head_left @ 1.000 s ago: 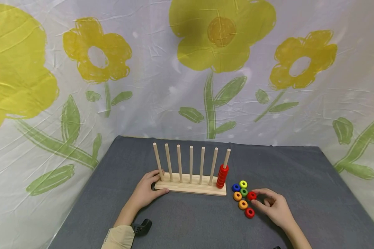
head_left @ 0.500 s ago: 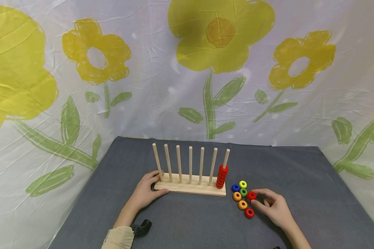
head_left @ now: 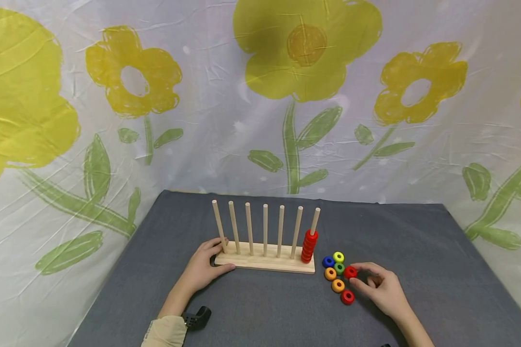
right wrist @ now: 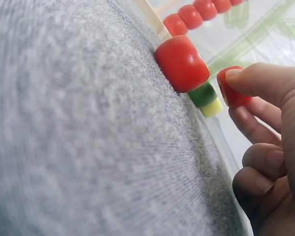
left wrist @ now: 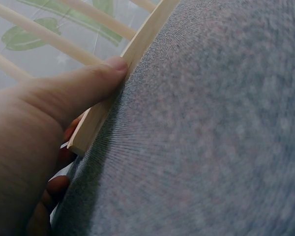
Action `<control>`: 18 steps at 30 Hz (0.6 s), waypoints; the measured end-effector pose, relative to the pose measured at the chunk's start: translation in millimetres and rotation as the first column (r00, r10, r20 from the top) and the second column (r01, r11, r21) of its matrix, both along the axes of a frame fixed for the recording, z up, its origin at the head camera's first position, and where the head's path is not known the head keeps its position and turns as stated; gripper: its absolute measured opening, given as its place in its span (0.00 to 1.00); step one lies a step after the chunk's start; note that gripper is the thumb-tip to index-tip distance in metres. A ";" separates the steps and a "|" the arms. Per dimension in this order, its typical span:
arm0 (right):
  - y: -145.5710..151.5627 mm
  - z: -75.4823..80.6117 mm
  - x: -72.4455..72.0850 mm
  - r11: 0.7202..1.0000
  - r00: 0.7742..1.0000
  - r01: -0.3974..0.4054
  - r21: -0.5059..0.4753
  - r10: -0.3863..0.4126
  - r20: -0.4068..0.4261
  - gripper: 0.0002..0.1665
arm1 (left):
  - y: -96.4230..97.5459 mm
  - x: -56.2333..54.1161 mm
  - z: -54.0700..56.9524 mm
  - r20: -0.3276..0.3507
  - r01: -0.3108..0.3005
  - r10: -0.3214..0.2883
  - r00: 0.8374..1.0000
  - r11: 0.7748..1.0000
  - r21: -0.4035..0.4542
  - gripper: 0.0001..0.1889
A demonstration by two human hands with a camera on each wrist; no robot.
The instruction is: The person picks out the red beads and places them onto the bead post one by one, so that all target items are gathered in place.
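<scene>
My left hand [head_left: 201, 270] grips the left end of the wooden peg rack [head_left: 265, 262], thumb along its front edge, fingers curled round the end near the first peg; base sits mid-surface, toward the near edge of the grey surface [head_left: 417, 241]. Seven upright pegs; only the rightmost carries a stack of red rings [head_left: 309, 246].

Just right of the rack, loose rings lie in a cluster: blue [head_left: 328, 261], yellow-green [head_left: 338, 257], green [head_left: 339, 268], two orange [head_left: 330, 273], a second red one [head_left: 347, 297] nearest me.

My right hand [head_left: 382, 286] pinches the red ring [head_left: 350, 273] at the cluster's right side, thumb on its rim, other fingers loosely curled. The ring looks to be resting on the surface; I cannot tell for sure.

Both forearms cut off at the frame's bottom. Small dark object [head_left: 197, 318] by my left sleeve, hard to make out.
</scene>
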State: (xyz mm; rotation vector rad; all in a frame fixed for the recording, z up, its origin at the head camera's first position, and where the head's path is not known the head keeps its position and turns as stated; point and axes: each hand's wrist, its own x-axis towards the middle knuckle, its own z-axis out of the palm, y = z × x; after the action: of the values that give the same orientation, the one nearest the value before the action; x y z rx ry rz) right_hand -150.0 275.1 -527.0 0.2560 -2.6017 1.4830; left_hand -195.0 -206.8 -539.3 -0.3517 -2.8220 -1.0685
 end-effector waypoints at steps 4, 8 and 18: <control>-1.6 3.1 0.7 1.000 1.000 0.002 -0.002 -0.002 -0.015 0.19 | 0.5 -0.1 -0.1 -0.011 -0.001 0.001 1.000 1.000 -0.007 0.39; -3.3 7.9 1.7 1.000 0.999 -0.005 -0.010 0.005 -0.039 0.19 | 0.4 -0.8 -0.7 0.015 -0.003 0.003 1.000 1.000 -0.004 0.39; -5.6 32.1 6.4 0.999 0.996 -0.018 -0.031 0.015 -0.088 0.19 | 0.6 -2.2 -1.3 0.034 -0.003 0.003 0.999 1.000 -0.001 0.39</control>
State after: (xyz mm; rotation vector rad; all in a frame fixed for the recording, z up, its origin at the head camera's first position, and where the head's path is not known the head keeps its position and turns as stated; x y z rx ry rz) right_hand -143.5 269.5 -494.9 0.3325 -2.5117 1.4815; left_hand -197.2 -206.1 -540.6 -0.3323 -2.8513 -1.0830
